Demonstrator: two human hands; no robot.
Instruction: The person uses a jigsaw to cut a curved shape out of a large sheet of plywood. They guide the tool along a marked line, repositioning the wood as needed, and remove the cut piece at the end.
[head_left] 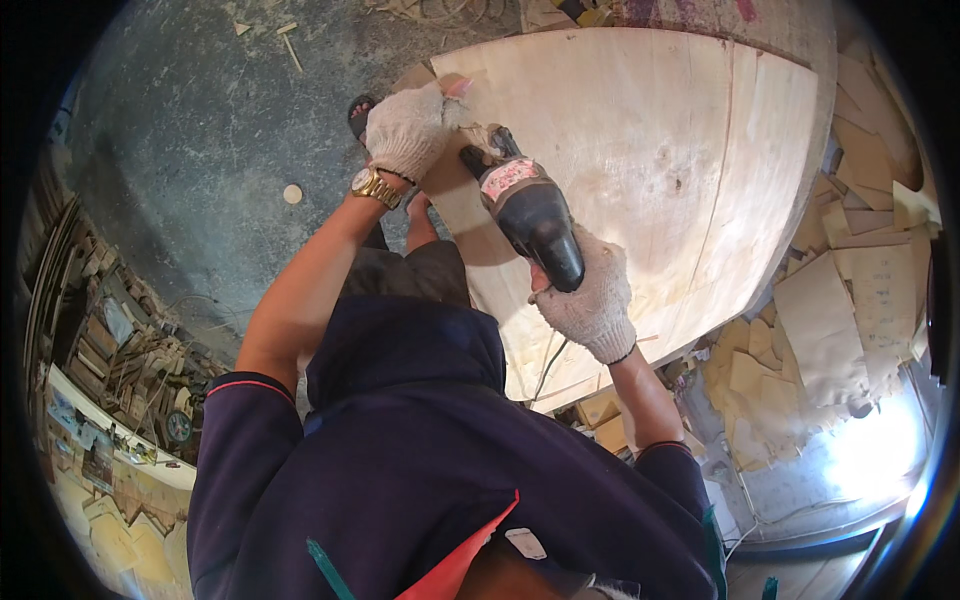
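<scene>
A large pale plywood sheet (640, 140) spreads before me and to my right. My right hand (592, 300), in a knitted work glove, is closed around the rear grip of a black corded power tool (530, 215). Pink patterned tape wraps the tool, and its forked front end points up and left over the sheet's left part. I cannot make out its blade or bit. My left hand (408, 130), also gloved, is closed at the sheet's upper left edge; a bare fingertip shows on the sheet side, the other fingers are hidden. A gold watch (372, 186) circles the left wrist.
A small pale disc (292, 194) lies on the grey floor (200, 160). My sandalled foot (360, 115) shows beyond the left hand. Wood offcuts (120, 340) pile up at the left; flat board pieces (830, 330) are heaped at the right. The tool's cord (548, 370) hangs toward me.
</scene>
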